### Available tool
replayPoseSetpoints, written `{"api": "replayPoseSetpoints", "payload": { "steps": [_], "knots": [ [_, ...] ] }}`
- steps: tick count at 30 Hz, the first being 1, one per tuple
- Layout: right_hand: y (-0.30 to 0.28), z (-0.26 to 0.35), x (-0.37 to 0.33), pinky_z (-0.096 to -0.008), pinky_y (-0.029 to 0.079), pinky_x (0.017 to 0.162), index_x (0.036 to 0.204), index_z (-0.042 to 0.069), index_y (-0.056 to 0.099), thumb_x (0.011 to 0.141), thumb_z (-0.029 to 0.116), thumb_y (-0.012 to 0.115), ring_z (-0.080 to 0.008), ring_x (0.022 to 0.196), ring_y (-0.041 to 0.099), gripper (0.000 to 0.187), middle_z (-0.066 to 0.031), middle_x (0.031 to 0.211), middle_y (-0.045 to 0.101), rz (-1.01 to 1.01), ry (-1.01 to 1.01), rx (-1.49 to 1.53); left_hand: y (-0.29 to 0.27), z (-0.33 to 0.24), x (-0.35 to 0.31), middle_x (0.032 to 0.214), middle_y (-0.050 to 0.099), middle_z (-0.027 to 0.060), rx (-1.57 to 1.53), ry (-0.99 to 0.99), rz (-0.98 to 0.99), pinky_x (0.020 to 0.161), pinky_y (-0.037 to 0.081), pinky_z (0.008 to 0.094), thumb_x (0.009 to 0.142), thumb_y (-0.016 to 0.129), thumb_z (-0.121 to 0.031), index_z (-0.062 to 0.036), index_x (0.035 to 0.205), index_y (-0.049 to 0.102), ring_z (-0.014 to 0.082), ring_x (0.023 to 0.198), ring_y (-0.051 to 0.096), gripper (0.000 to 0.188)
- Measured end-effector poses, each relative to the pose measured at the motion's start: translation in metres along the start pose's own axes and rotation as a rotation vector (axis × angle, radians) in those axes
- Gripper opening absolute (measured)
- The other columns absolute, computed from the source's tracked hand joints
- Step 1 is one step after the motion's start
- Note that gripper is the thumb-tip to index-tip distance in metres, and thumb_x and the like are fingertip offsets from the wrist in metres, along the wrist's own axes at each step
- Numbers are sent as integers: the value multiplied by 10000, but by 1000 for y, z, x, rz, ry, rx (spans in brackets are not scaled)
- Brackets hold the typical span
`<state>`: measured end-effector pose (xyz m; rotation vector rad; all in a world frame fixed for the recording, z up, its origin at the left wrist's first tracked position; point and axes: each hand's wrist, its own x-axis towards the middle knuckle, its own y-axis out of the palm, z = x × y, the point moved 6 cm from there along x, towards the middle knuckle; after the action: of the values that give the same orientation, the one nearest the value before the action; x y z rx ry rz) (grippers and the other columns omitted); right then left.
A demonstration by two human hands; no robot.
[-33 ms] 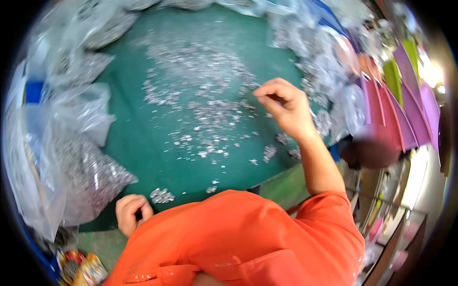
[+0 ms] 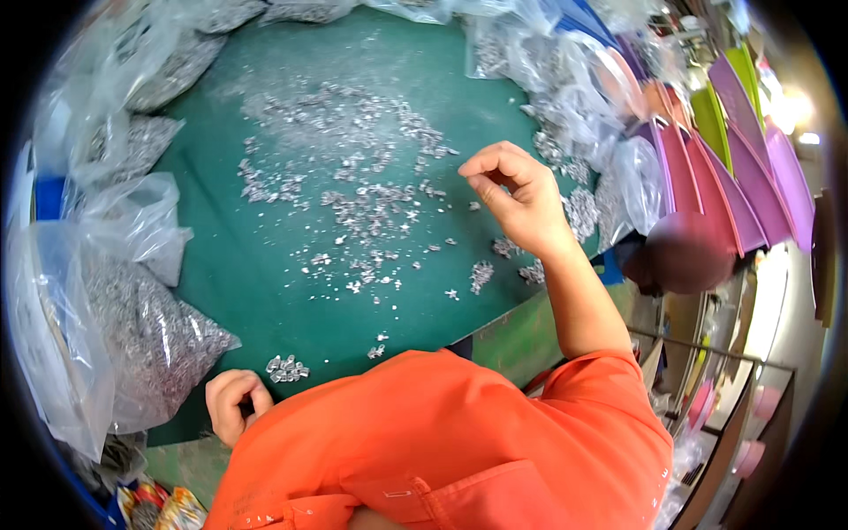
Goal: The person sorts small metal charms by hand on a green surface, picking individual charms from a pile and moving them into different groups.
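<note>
My right hand hovers over the right part of the green tabletop, its thumb and forefinger drawn into a pinch. Whatever the fingertips hold, if anything, is too small to make out. Scattered small, shiny, silvery pieces lie to the left of that hand. Small heaps of similar pieces sit below it, near the table edge. At the near left edge my left hand rests with curled fingers, and nothing shows in the gap by its thumb. Beside it is a cluster of larger clear pieces.
Clear plastic bags of silvery pieces line the left side. More bags crowd the far and right edges. Pink, purple and green upright panels stand at the right, with a blurred dark round shape before them. Shelving is beyond.
The view has turned slightly, so the table and bags sit a little further left in it. Both hands keep nearly the same pose and place over the table.
</note>
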<state>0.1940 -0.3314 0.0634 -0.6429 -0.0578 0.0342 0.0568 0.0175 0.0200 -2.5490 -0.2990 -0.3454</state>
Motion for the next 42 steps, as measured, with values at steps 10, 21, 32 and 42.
{"api": "replayPoseSetpoints", "payload": {
  "steps": [10, 21, 32, 42],
  "knots": [
    [-170, -134, -61, -279, 498, 676, 855, 16, 668, 751, 62, 658, -147, 686, 639, 114, -88, 741, 678, -711, 370, -449, 8, 4, -2, 847, 561, 82, -57, 104, 62, 513, 357, 209, 746, 573, 123, -20, 859, 577, 110, 641, 477, 182],
    [-157, -123, -40, -376, 504, 730, 850, 9, 670, 780, 84, 553, -317, 796, 662, 155, -197, 803, 655, -561, 213, -670, 5, 2, -1, 773, 557, 87, -14, 118, -101, 503, 366, 233, 678, 586, 121, -6, 787, 572, 147, 631, 493, 167],
    [-68, -9, 47, -339, 488, 689, 875, 8, 645, 793, 80, 596, -239, 776, 628, 120, -150, 836, 659, -204, -113, -318, -2, -13, -8, 793, 570, 105, 37, 205, -102, 514, 422, 249, 706, 575, 103, -5, 845, 564, 168, 601, 508, 177],
    [-93, 19, 107, -271, 479, 680, 1049, 37, 634, 819, 148, 605, -111, 754, 589, 257, -29, 863, 638, -84, -132, -307, 3, -22, -5, 870, 573, 88, 16, 292, -130, 598, 403, 228, 784, 582, 86, 14, 886, 570, 128, 677, 486, 125]
  ]
}}
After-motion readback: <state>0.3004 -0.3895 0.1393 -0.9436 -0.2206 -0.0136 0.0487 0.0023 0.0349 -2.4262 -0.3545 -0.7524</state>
